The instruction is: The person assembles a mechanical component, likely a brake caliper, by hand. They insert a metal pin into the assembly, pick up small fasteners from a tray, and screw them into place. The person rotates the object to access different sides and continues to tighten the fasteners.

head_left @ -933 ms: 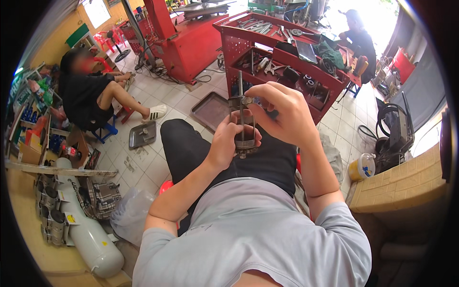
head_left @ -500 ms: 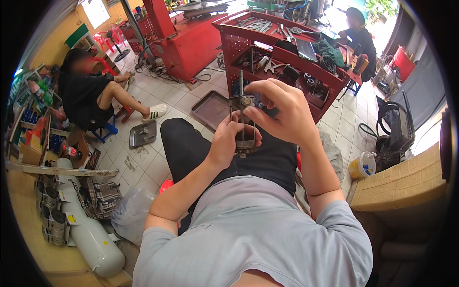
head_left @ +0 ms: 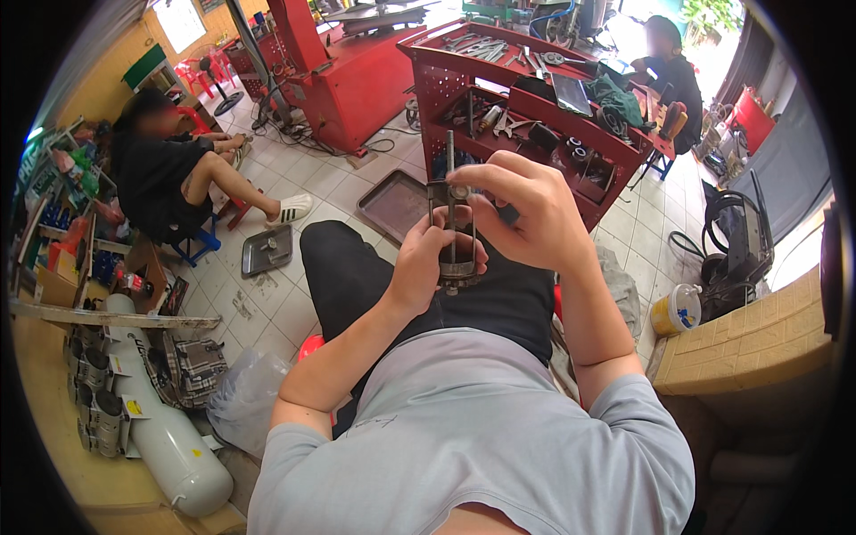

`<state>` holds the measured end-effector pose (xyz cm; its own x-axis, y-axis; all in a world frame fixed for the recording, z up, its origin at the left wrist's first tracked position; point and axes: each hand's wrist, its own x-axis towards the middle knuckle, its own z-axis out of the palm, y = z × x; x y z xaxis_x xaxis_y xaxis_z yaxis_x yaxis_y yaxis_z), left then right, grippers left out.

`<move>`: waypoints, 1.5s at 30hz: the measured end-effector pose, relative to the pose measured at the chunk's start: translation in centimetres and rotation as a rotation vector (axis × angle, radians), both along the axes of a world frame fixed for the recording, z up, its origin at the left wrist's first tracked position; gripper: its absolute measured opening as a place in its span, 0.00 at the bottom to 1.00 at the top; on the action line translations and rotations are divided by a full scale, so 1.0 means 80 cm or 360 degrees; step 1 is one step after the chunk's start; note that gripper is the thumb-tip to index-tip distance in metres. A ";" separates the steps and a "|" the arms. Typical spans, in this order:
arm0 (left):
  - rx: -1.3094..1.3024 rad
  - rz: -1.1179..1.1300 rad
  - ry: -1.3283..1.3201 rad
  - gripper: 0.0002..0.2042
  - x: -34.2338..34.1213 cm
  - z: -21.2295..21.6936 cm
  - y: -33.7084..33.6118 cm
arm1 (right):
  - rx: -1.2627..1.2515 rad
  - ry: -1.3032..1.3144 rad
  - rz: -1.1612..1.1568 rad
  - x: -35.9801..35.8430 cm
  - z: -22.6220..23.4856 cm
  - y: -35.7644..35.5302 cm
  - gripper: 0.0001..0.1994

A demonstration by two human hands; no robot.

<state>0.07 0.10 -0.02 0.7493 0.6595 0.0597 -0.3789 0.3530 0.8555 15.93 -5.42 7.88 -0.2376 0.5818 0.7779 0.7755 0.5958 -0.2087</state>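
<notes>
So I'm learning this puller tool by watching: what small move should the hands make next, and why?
Probably a small turn of the top with the right hand, while the left hand steadies the round part. The metal puller tool stands upright between them, its centre screw rising above the crossbar, the right fingers curled over that top end.

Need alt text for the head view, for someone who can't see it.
A seated person's left hand and right hand hold a metal puller tool with a central threaded rod above their lap. Beyond stand a red tool cart and metal trays on the tiled floor.
</notes>
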 end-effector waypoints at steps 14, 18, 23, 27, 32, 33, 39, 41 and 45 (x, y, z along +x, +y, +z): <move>0.0112 0.0039 -0.0121 0.14 -0.002 -0.002 0.001 | 0.0188 0.0033 -0.0065 -0.006 0.002 0.000 0.12; 0.0134 0.0093 -0.0108 0.14 -0.003 0.006 -0.004 | 0.0140 0.0004 -0.0005 -0.004 0.004 -0.004 0.12; 0.0178 0.0147 -0.0118 0.14 -0.004 0.005 -0.004 | 0.0267 -0.0035 -0.0010 -0.003 -0.001 -0.001 0.12; 0.0331 0.0244 -0.0100 0.14 -0.005 0.006 -0.003 | 0.0258 0.0034 0.0065 -0.008 0.008 -0.006 0.11; 0.0307 0.0181 -0.0108 0.13 -0.005 0.009 -0.001 | 0.0266 -0.0029 0.0015 -0.006 -0.001 0.000 0.13; 0.0265 0.0140 -0.0119 0.13 -0.006 0.008 0.000 | 0.0235 -0.0024 -0.0042 -0.006 -0.001 0.000 0.13; 0.0272 0.0163 -0.0077 0.14 -0.008 0.010 0.001 | 0.0203 -0.0079 -0.0010 -0.005 0.002 -0.005 0.11; 0.0241 0.0141 -0.0118 0.14 -0.006 0.009 0.002 | 0.0214 -0.0016 -0.0009 -0.005 -0.003 0.000 0.13; 0.0272 0.0201 -0.0086 0.14 -0.007 0.005 0.002 | 0.0237 0.0033 -0.0049 -0.010 0.006 -0.003 0.11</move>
